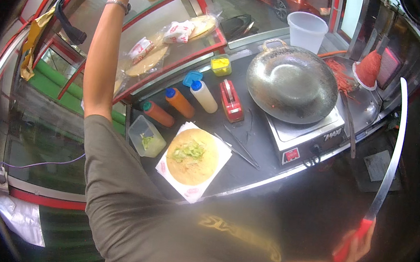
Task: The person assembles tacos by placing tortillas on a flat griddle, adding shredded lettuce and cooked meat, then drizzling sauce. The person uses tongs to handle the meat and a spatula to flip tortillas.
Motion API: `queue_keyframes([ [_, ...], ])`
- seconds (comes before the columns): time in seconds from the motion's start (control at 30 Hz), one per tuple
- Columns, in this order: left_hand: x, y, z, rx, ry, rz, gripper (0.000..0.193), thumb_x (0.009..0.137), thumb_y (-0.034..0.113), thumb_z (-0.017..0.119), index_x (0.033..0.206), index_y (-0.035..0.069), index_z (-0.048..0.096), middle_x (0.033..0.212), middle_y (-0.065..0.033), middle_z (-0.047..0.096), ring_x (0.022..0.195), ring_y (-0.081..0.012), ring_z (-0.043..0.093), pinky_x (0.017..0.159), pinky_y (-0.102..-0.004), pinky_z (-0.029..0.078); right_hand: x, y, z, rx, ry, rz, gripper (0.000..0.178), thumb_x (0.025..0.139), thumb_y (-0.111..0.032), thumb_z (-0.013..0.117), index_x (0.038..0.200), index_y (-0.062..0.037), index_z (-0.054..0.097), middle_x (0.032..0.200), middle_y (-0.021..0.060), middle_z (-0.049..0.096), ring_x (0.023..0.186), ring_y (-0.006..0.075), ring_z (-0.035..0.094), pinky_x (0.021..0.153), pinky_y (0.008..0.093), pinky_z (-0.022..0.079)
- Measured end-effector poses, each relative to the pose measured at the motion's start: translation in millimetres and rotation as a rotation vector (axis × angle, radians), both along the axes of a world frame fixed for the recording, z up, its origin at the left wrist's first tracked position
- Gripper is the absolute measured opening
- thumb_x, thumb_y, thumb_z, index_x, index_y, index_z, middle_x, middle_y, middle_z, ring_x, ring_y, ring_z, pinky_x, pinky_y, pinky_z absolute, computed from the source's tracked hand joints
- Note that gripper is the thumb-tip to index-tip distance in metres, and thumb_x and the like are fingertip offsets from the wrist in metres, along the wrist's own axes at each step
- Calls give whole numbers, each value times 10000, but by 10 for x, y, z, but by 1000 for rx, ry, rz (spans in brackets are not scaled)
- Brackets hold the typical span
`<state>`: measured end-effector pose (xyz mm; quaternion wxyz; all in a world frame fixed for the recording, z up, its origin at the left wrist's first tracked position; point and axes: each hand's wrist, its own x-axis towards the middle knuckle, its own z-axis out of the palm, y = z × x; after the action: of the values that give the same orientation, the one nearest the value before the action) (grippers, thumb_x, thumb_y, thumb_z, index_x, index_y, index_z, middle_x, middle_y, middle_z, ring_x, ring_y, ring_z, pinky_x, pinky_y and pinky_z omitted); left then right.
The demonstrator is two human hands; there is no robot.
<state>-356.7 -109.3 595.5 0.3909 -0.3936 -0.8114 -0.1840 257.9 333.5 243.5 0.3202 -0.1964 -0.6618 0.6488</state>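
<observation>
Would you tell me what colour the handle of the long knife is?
Red, seen in the head view: the right hand grips the long knife by it.

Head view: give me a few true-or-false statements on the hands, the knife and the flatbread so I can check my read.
1. The right hand grips a long knife by its red handle, blade pointing up. True.
2. The flatbread lies in the wok. False: it lies on white paper on the counter; the wok looks empty.
3. Green shreds sit on the flatbread. True.
4. The left hand rests on the counter. False: the left arm reaches up toward the top of the glass case, its hand cut off by the frame edge.
5. Three squeeze bottles lie beside the flatbread. True.
</observation>
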Motion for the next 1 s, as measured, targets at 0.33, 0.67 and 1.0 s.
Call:
queue_keyframes([
  [0.33, 956, 174, 52, 197, -313, -361, 289, 949, 85, 862, 1192, -57, 799, 1145, -127, 817, 971, -173, 763, 880, -305, 626, -171, -59, -167, 151, -187, -277, 694, 1056, -167, 657, 1696, -62, 412, 996, 82, 685, 620, 55, 542, 510, 191, 419],
  [0.67, 1420, 1752, -1309, -139, -889, -272, 318, 1032, 289, 762, 1278, 92, 806, 1190, -92, 815, 1083, -216, 761, 956, -378, 621, -195, 56, -760, 208, -538, -438, 464, 1055, -94, 704, 1513, -28, 660, 1317, 168, 780, 1141, 222, 748, 1007, 378, 572],
  [1.0, 923, 2388, -2770, -439, -483, -513, 358, 1029, 306, 753, 1272, 44, 783, 1057, -244, 791, 963, -383, 771, 897, -451, 594, -197, -491, -1591, 621, -600, -586, 399, 987, -80, 761, 1386, -75, 747, 1134, 185, 778, 998, 362, 769, 885, 449, 592],
])
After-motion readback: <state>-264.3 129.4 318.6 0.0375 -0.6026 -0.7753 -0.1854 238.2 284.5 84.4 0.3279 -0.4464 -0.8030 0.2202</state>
